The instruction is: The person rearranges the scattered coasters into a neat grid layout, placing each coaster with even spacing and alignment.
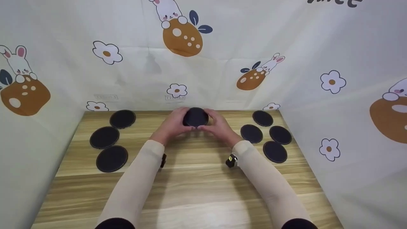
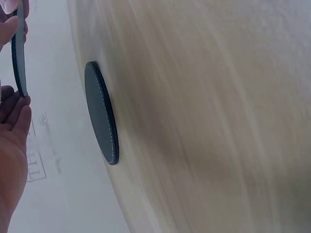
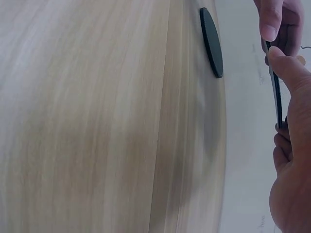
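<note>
Between both hands, near the back edge of the table, a round black coaster [image 1: 196, 117] is held up flat. My left hand [image 1: 173, 124] pinches its left side, thumb at the near edge and fingers farther round. On the opposite side my right hand [image 1: 221, 127] grips it the same way, the two thumbtips close together. Both wrist views show the held coaster [image 2: 19, 63] edge-on, raised off the table. Below it another dark coaster [image 2: 101, 114] with a stitched rim lies on the wood, mostly hidden in the head view by the held one.
Three black coasters [image 1: 104, 137] lie in a column on the left of the wooden table [image 1: 190, 190]. Several more coasters [image 1: 275, 151] are grouped on the right. A white printed cloth [image 1: 216, 76] hangs along the back and both sides, right at the table's edges.
</note>
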{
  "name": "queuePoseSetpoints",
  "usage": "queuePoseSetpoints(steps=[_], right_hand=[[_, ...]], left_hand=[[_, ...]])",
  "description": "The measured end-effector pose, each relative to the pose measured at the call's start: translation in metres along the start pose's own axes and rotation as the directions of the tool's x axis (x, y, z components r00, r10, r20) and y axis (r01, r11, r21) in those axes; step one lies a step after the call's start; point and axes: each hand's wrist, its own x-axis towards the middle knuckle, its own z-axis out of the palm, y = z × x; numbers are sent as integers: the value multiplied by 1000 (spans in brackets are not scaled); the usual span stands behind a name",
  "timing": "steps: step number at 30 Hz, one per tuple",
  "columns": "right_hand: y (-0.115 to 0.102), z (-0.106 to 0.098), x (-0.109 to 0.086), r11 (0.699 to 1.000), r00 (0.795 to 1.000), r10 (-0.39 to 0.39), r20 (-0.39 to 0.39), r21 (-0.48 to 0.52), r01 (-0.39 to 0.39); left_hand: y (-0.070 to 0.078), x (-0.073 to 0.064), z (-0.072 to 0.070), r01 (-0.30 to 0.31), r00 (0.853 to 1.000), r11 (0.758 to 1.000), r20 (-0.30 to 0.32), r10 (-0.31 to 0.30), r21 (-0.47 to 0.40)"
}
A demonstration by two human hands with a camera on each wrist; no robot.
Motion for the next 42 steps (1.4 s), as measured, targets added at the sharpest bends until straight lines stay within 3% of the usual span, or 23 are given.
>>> queuePoseSetpoints(steps=[23,27,35,42], right_hand=[[3,-16,-2,999,1000,19,-18,-35,-19],[6,-14,-1,999,1000,-5,-3,-46,5],[20,-1,2,994,1000,-18,9,-105,19],[31,6,3,996,1000,-2,13,-90,3]], left_hand=[[11,13,2,29,999,998,16,-28,-47],[8,14,4,9,1000,999,16,-9,-40],[-2,14,12,38,997,998,65,-35,-53],[-10,17,19,73,992,995,108,-65,-71]])
